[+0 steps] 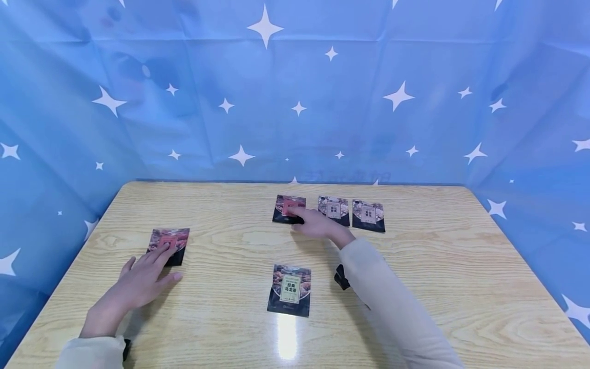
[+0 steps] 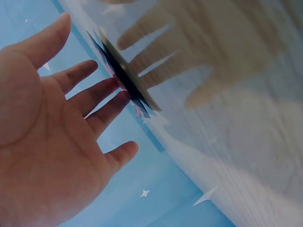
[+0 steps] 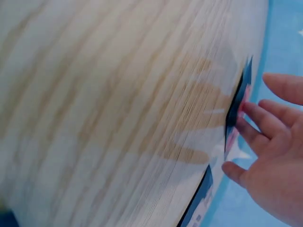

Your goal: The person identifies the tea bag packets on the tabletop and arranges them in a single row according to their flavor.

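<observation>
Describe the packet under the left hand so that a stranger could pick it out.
On the light wooden table, look to the near left, away from the far row. The dark flat packet with a red label lies alone there, the left hand resting straight fingertips on it.

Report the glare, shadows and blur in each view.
Head view: sharp, with a bright glare streak on the table below the green-label packet. Left wrist view: washed-out tabletop carrying the left hand's shadow. Right wrist view: wood grain smeared by blur, faint finger shadows beside the right hand.
</observation>
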{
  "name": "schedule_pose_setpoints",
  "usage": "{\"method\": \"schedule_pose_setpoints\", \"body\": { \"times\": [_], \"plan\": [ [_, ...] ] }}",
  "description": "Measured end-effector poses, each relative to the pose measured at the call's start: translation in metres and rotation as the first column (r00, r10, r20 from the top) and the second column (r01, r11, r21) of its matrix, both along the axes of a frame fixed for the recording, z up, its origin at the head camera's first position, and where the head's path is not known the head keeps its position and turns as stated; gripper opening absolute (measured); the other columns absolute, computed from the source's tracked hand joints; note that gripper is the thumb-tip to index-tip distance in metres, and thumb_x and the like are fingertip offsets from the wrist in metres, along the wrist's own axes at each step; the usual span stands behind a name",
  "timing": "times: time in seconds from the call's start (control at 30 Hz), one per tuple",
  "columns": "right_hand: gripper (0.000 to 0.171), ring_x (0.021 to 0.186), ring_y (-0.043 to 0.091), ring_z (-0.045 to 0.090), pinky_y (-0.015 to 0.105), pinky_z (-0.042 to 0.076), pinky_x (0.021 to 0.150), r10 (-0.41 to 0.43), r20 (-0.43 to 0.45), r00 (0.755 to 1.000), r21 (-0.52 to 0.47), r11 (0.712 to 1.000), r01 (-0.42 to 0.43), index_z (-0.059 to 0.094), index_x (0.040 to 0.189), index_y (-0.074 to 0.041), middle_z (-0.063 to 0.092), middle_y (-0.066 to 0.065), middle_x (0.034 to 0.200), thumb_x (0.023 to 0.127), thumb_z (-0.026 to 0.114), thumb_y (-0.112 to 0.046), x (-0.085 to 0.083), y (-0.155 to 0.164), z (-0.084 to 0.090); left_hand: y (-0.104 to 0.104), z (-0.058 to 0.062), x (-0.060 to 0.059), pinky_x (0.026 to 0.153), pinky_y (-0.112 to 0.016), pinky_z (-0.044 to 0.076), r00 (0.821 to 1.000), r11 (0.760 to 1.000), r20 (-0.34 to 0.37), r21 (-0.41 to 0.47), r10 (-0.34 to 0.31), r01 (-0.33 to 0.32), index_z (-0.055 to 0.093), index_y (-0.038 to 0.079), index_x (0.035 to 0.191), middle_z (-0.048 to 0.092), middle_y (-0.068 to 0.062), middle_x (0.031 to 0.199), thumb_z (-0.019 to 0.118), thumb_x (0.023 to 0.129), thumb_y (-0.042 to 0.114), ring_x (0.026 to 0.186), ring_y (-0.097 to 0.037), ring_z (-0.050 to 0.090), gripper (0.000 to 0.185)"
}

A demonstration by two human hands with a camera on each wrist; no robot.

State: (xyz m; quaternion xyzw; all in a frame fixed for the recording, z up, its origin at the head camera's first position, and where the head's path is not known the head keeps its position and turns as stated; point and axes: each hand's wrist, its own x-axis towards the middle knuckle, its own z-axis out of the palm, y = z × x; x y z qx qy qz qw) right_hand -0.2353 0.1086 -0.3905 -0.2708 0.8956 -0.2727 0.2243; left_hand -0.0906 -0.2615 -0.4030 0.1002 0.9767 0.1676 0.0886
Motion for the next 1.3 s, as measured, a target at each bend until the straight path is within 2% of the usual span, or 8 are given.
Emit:
{"method": "schedule_pose_setpoints", "body": {
  "times": [0.17, 0.3, 0.4, 0.53, 0.83, 1.07, 1.3],
  "plan": [
    [0.055, 0.132, 0.03, 0.027, 0.044, 0.026, 0.106, 0.035, 0.021, 0.999, -0.004, 0.999, -0.035, 0.024, 0.145, -0.005, 0.027, 0.014, 0.147, 0.096, 0.047, -0.016, 0.004, -0.007, 0.001, -0.002, 0.001, -0.001, 0.092, -0.067, 0.017, 1.0, 1.0, -0.027, -0.003, -0.013, 0.013, 0.035, -0.004, 0.136, 0.031, -0.032, 0.137, 0.051, 0.092, 0.04, 0.12, -0.053, 0.03, 0.065],
    [0.055, 0.131, 0.031, 0.03, 0.044, 0.029, 0.105, 0.063, 0.013, 0.998, 0.019, 0.998, -0.063, 0.026, 0.144, -0.004, 0.029, 0.014, 0.146, 0.095, 0.048, -0.018, 0.009, -0.016, 0.001, -0.003, 0.003, -0.001, 0.091, -0.066, 0.021, 0.999, 0.999, -0.044, 0.036, -0.02, 0.022, 0.035, -0.005, 0.136, 0.032, -0.033, 0.135, 0.052, 0.093, 0.034, 0.12, -0.053, 0.028, 0.061],
    [0.055, 0.129, 0.032, 0.033, 0.046, 0.03, 0.103, 0.087, 0.004, 0.996, 0.033, 0.996, -0.087, 0.027, 0.144, -0.005, 0.03, 0.015, 0.145, 0.095, 0.048, -0.019, 0.013, -0.024, 0.003, -0.005, 0.005, -0.001, 0.088, -0.067, 0.024, 0.998, 0.998, -0.065, 0.068, -0.014, 0.019, 0.037, -0.006, 0.134, 0.034, -0.033, 0.133, 0.052, 0.094, 0.032, 0.12, -0.052, 0.028, 0.057],
    [0.055, 0.129, 0.032, 0.032, 0.048, 0.028, 0.104, 0.114, 0.009, 0.993, 0.041, 0.993, -0.114, 0.026, 0.145, -0.008, 0.028, 0.013, 0.146, 0.096, 0.048, -0.019, 0.018, -0.036, 0.004, -0.009, 0.007, 0.0, 0.084, -0.066, 0.026, 0.996, 0.998, -0.093, 0.056, -0.008, 0.014, 0.041, -0.003, 0.132, 0.039, -0.031, 0.131, 0.054, 0.093, 0.03, 0.118, -0.049, 0.033, 0.053],
    [0.054, 0.134, 0.028, 0.025, 0.049, 0.018, 0.108, 0.187, 0.021, 0.982, 0.094, 0.978, -0.189, 0.026, 0.145, -0.011, 0.025, 0.011, 0.148, 0.096, 0.046, -0.021, 0.033, -0.067, 0.007, -0.014, 0.007, 0.001, 0.084, -0.063, 0.022, 1.0, 0.999, -0.002, 0.046, 0.013, -0.013, 0.037, -0.002, 0.134, 0.034, -0.033, 0.133, 0.053, 0.092, 0.034, 0.117, -0.052, 0.032, 0.058],
    [0.055, 0.134, 0.022, 0.026, 0.048, 0.015, 0.109, 0.227, 0.033, 0.973, 0.109, 0.967, -0.229, 0.026, 0.145, -0.016, 0.027, 0.007, 0.148, 0.096, 0.047, -0.024, 0.046, -0.092, 0.008, -0.015, 0.006, 0.001, 0.082, -0.063, 0.023, 1.0, 0.999, 0.009, 0.032, 0.014, -0.014, 0.037, -0.003, 0.133, 0.035, -0.033, 0.133, 0.051, 0.093, 0.037, 0.116, -0.052, 0.034, 0.058],
    [0.053, 0.131, 0.017, 0.031, 0.047, 0.018, 0.107, 0.282, 0.005, 0.959, 0.142, 0.95, -0.28, 0.029, 0.144, -0.015, 0.033, 0.003, 0.145, 0.095, 0.048, -0.023, 0.057, -0.118, 0.007, -0.017, 0.004, 0.001, 0.083, -0.064, 0.023, 1.0, 0.999, 0.008, 0.037, 0.004, -0.005, 0.037, -0.001, 0.135, 0.033, -0.032, 0.134, 0.054, 0.092, 0.03, 0.116, -0.051, 0.034, 0.055]
  ]
}}
